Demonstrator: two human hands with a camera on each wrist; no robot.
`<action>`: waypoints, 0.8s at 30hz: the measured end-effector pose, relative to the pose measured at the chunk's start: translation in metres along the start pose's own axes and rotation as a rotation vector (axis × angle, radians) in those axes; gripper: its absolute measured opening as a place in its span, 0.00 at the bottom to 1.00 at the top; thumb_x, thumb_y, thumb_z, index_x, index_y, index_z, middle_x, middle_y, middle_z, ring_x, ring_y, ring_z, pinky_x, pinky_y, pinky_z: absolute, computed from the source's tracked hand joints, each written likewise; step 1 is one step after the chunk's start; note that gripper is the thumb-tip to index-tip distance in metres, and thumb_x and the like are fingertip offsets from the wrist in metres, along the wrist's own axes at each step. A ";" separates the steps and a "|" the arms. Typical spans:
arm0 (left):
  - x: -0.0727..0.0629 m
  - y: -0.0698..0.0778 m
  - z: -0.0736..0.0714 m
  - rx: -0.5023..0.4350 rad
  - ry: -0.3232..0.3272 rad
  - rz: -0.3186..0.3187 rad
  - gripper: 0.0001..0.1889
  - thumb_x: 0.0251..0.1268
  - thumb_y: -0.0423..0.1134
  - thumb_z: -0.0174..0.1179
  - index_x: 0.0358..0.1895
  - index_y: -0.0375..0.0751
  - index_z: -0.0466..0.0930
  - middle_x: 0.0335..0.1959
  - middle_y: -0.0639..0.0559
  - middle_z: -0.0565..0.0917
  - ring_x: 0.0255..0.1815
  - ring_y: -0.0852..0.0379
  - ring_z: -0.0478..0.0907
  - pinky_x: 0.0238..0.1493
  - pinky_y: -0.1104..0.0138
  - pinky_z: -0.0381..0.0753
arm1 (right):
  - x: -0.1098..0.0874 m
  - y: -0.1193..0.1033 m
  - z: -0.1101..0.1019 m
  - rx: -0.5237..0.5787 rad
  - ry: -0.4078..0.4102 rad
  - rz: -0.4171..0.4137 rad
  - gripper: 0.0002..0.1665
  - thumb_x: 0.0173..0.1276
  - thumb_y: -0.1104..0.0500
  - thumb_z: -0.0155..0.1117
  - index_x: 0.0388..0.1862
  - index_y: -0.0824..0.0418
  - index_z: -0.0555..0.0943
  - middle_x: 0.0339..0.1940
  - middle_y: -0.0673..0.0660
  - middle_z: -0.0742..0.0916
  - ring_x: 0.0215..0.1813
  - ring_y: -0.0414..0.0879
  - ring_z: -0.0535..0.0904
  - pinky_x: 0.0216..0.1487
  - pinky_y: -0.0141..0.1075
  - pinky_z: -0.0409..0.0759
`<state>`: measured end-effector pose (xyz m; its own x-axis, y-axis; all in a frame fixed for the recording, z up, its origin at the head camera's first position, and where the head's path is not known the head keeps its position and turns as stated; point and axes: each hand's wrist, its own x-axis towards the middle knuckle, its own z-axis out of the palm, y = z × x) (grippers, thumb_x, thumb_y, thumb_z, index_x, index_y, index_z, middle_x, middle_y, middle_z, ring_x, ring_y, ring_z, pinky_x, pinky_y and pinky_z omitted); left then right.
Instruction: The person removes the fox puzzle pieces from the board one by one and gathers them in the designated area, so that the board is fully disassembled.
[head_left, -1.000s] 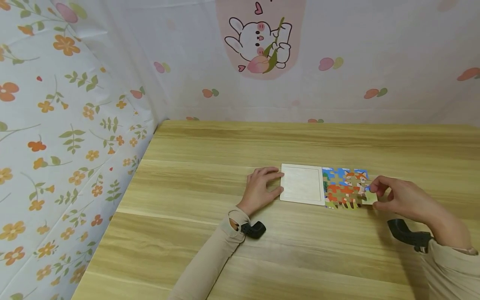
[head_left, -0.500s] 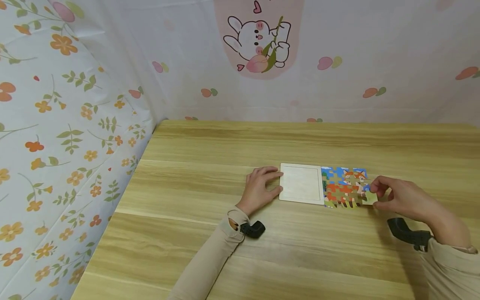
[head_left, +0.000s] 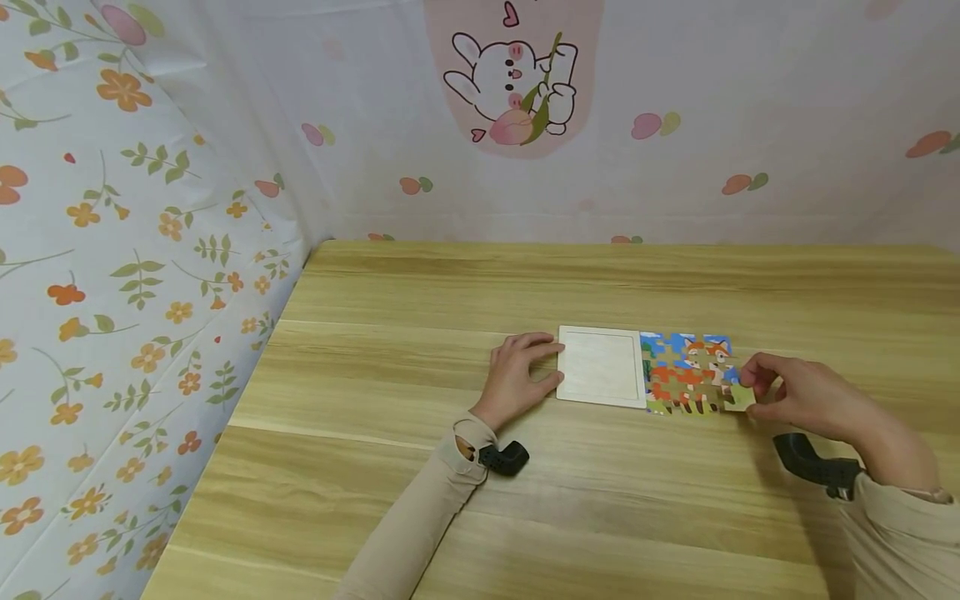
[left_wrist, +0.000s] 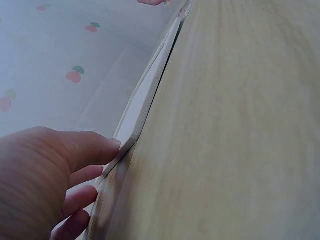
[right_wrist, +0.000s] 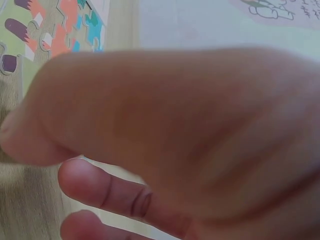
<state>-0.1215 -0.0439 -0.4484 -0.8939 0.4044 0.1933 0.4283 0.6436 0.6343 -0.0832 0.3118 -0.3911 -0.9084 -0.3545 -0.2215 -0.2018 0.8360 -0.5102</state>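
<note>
My left hand (head_left: 517, 375) touches the left edge of a pale square puzzle tray (head_left: 600, 367) with thumb and fingers. In the left wrist view, the thumb meets the tray's rim (left_wrist: 145, 100) at a corner. Right beside the tray lies a fox jigsaw puzzle (head_left: 678, 379), with gaps between its pieces. At the puzzle's lower right corner, my right hand (head_left: 813, 396) pinches a light green puzzle piece (head_left: 739, 399) between thumb and fingers. In the right wrist view the hand covers most of that piece; several other puzzle pieces (right_wrist: 62, 30) show beyond it.
The tray and puzzle lie flat on a wooden table (head_left: 450, 292). A printed white cloth (head_left: 675, 183) hangs behind the table, and a flowered cloth (head_left: 157, 292) hangs at the left. Black wrist mounts (head_left: 506, 458) sit on both sleeves.
The head view has shifted slightly, so the tray and puzzle appear a little further left. Both hands keep nearly the same pose, and the right one still pinches the green puzzle piece.
</note>
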 end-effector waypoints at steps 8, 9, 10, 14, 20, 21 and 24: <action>0.001 -0.001 0.001 0.008 0.004 0.001 0.19 0.58 0.42 0.63 0.54 0.47 0.80 0.58 0.54 0.74 0.59 0.54 0.65 0.53 0.58 0.59 | 0.000 0.002 0.000 0.006 -0.008 0.007 0.18 0.50 0.63 0.72 0.36 0.62 0.72 0.30 0.51 0.75 0.23 0.39 0.69 0.25 0.33 0.67; 0.001 -0.001 0.001 0.011 0.004 0.002 0.19 0.58 0.42 0.63 0.54 0.47 0.80 0.58 0.54 0.74 0.59 0.54 0.65 0.53 0.58 0.60 | -0.001 0.002 0.000 0.009 -0.011 0.006 0.18 0.50 0.63 0.72 0.36 0.62 0.72 0.30 0.51 0.75 0.23 0.39 0.68 0.25 0.33 0.67; 0.001 -0.001 0.001 0.010 0.003 0.001 0.19 0.58 0.42 0.64 0.54 0.47 0.80 0.58 0.54 0.74 0.59 0.54 0.65 0.53 0.58 0.60 | -0.001 0.002 0.000 0.010 -0.012 0.005 0.18 0.50 0.63 0.71 0.36 0.62 0.72 0.30 0.50 0.75 0.22 0.39 0.68 0.24 0.33 0.67; 0.001 -0.002 0.002 0.013 0.002 -0.001 0.19 0.58 0.42 0.64 0.54 0.47 0.80 0.58 0.54 0.74 0.59 0.54 0.65 0.54 0.58 0.60 | -0.001 0.003 0.001 0.012 -0.016 -0.002 0.18 0.50 0.63 0.71 0.36 0.61 0.72 0.29 0.49 0.75 0.21 0.37 0.67 0.24 0.32 0.65; 0.001 -0.001 0.001 0.008 -0.002 -0.005 0.19 0.58 0.42 0.63 0.54 0.47 0.80 0.58 0.54 0.74 0.60 0.54 0.65 0.54 0.57 0.59 | -0.001 0.003 0.001 0.000 -0.021 -0.003 0.18 0.49 0.61 0.72 0.35 0.60 0.72 0.27 0.48 0.74 0.20 0.36 0.67 0.25 0.32 0.64; 0.001 -0.001 0.001 0.008 -0.002 -0.006 0.19 0.58 0.42 0.63 0.54 0.47 0.80 0.58 0.54 0.74 0.60 0.53 0.65 0.54 0.57 0.59 | -0.001 0.004 0.001 0.000 -0.024 -0.002 0.18 0.49 0.61 0.72 0.35 0.60 0.72 0.28 0.48 0.74 0.21 0.36 0.67 0.25 0.32 0.64; 0.001 -0.001 0.001 0.009 -0.002 -0.004 0.19 0.58 0.42 0.63 0.54 0.47 0.80 0.58 0.54 0.75 0.60 0.54 0.65 0.54 0.57 0.59 | 0.000 0.005 0.002 0.006 -0.026 -0.003 0.19 0.49 0.62 0.72 0.34 0.60 0.72 0.28 0.49 0.74 0.21 0.37 0.67 0.25 0.32 0.64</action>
<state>-0.1225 -0.0438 -0.4494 -0.8954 0.4029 0.1896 0.4260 0.6510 0.6283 -0.0833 0.3154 -0.3949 -0.8981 -0.3678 -0.2412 -0.2024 0.8324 -0.5158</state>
